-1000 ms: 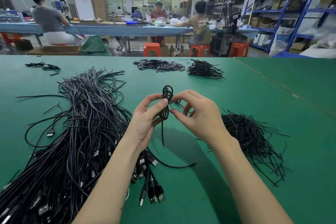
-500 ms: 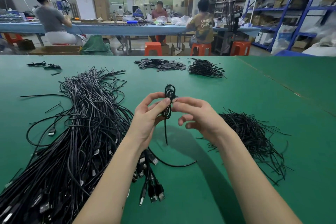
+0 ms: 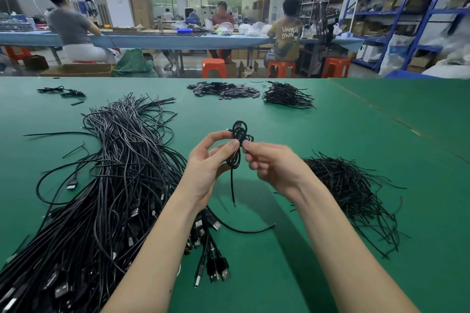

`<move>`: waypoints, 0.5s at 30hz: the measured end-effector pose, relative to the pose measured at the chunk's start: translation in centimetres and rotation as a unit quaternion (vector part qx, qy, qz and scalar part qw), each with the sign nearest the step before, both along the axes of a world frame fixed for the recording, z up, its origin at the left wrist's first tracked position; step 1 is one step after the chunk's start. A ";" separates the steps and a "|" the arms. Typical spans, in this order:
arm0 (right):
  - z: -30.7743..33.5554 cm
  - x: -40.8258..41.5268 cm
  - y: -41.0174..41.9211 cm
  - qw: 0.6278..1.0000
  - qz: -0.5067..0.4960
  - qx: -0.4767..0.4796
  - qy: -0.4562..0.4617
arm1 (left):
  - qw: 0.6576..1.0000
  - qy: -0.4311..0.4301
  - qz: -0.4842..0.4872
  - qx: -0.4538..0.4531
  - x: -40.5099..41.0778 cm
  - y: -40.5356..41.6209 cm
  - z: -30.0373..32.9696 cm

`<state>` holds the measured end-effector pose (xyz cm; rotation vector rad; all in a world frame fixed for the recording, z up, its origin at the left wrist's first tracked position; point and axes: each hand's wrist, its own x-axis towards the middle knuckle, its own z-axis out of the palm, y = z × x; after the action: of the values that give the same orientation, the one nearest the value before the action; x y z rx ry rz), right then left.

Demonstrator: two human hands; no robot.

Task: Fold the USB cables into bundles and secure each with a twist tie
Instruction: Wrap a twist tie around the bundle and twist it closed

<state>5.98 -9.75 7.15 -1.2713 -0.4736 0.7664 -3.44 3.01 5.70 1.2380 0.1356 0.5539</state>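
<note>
The left hand (image 3: pixel 207 168) pinches a folded cable bundle (image 3: pixel 237 146) at its waist between thumb and forefinger, held up above the green desk (image 3: pixel 330 140). The right hand (image 3: pixel 273 166) meets it from the other side, fingertips closed on the same waist — whether a twist tie sits there is too small to tell. One cable end hangs straight below the grip. Left of the grip lies the loose cable heap (image 3: pixel 106 185); right of it, the twist-tie pile (image 3: pixel 351 190).
</note>
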 end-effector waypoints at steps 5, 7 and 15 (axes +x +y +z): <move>0.0 0.1 -0.1 0.999 0.020 -0.001 0.039 | 1.000 0.016 0.009 0.003 0.1 0.0 0.0; 0.0 0.2 -0.5 0.970 -0.054 -0.040 -0.235 | 0.999 0.023 0.019 -0.012 0.1 0.2 0.0; -0.1 0.8 -1.7 0.754 -0.159 -0.088 -0.632 | 0.999 0.030 0.015 0.000 -0.1 0.3 -0.1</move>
<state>6.75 -11.43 7.04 -1.8838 -1.2331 -0.4955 -3.50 3.35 5.58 1.2538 0.2039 0.5425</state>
